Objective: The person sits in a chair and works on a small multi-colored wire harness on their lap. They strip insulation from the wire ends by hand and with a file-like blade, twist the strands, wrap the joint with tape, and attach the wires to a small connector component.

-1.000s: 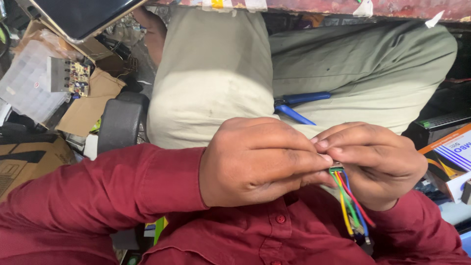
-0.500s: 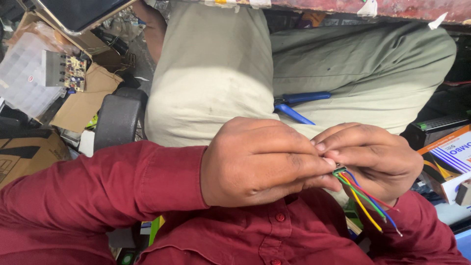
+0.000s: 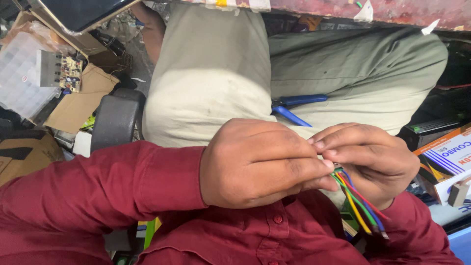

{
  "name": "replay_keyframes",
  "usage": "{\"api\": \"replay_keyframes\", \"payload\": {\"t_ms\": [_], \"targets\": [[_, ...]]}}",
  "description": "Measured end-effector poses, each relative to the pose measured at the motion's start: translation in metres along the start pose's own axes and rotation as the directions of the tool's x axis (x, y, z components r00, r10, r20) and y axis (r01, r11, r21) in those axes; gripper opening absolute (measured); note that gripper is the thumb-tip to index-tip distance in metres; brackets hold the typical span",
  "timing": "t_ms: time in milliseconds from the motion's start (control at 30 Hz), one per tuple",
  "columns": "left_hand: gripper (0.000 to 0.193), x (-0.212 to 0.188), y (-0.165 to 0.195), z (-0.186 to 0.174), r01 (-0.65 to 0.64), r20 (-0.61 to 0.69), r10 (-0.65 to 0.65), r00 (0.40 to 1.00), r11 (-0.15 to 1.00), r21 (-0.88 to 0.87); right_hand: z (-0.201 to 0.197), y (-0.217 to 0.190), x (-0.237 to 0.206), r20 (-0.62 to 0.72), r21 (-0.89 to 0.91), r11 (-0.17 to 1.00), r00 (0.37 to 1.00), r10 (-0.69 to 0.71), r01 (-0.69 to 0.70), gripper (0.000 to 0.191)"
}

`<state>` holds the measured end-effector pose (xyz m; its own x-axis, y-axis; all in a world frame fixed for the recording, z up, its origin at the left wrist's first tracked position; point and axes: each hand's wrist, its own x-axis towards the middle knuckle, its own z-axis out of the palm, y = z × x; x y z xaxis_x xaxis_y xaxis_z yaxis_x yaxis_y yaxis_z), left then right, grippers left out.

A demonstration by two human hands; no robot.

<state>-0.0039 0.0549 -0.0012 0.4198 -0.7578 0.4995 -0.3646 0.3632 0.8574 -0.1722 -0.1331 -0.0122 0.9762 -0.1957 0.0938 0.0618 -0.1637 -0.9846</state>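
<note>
Both of my hands meet in front of my dark red shirt, above my lap. My left hand point(image 3: 260, 164) is curled into a loose fist, its fingertips pinching the top end of a bundle of coloured wires point(image 3: 358, 203). My right hand point(image 3: 375, 159) pinches the same spot from the other side, fingers touching the left ones. The wires, red, yellow, green and blue, hang down and to the right from the pinch. What the wires join to is hidden between my fingers.
Blue-handled pliers point(image 3: 294, 105) lie on my lap on the khaki trousers point(image 3: 216, 78). At the left are a clear plastic parts box point(image 3: 19, 73), a small circuit board point(image 3: 68, 73), cardboard point(image 3: 78, 103) and a black chair armrest point(image 3: 115, 120). Printed boxes point(image 3: 449, 157) sit at the right.
The wire bundle has swung from hanging almost straight down to slanting out to the right. Both hands kept their pinch and barely moved.
</note>
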Motion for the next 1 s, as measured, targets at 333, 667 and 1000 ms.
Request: {"api": "replay_keyframes", "payload": {"t_ms": [333,667,1000], "targets": [[0.023,0.008,-0.002,-0.005,-0.162,0.001,0.163,0.987,0.979,0.127,0.01,-0.013,0.008,-0.056,-0.218,0.975,0.997,-0.062,0.049,0.022],[0.021,0.001,-0.001,-0.002,-0.348,0.081,0.34,0.937,0.881,0.32,0.007,-0.015,0.005,-0.074,-0.231,0.973,0.997,0.005,-0.022,0.024],[0.016,0.002,-0.014,0.004,-0.591,0.15,0.629,0.763,0.585,0.555,-0.005,-0.02,-0.004,0.025,0.426,0.866,0.96,0.279,-0.262,0.036]]}}
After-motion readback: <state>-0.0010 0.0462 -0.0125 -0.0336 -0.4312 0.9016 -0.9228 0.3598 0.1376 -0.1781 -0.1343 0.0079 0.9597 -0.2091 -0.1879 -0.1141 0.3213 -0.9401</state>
